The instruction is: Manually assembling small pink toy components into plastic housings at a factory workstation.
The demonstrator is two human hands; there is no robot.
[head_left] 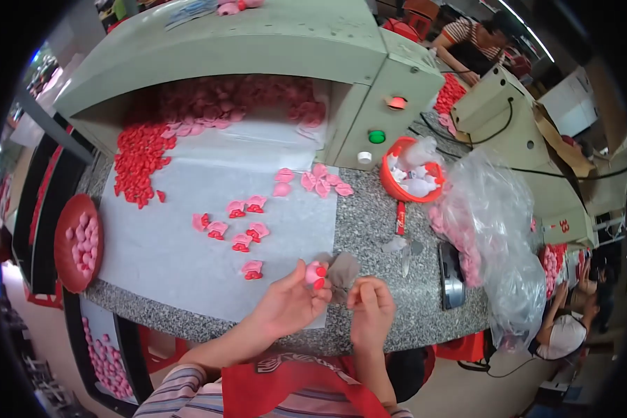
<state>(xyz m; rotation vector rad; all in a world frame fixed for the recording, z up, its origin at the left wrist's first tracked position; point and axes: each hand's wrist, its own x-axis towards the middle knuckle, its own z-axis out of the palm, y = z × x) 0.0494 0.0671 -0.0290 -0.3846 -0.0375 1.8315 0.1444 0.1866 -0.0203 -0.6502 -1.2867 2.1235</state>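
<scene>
Low over the front edge of the worktop, my left hand [290, 301] pinches a small pink piece with red parts [315, 274] between thumb and fingers. To its right my right hand [371, 306] is closed, its fingertips pressed together; whatever they may hold is hidden. A crumpled grey cloth [344, 270] lies just beyond and between the two hands. On the white sheet [167, 258] several pink pieces with red trim [252, 269] are spread out. Farther back on the sheet, plain pink pieces [320, 185] form a loose group.
A pale green machine [258, 42] spans the back, with pink pieces and a red heap [143, 164] at its opening. An orange tub of white bottles [399, 187], a knife [406, 259], a phone [451, 275] and a plastic bag [494, 230] stand right. A red bowl [68, 268] sits left.
</scene>
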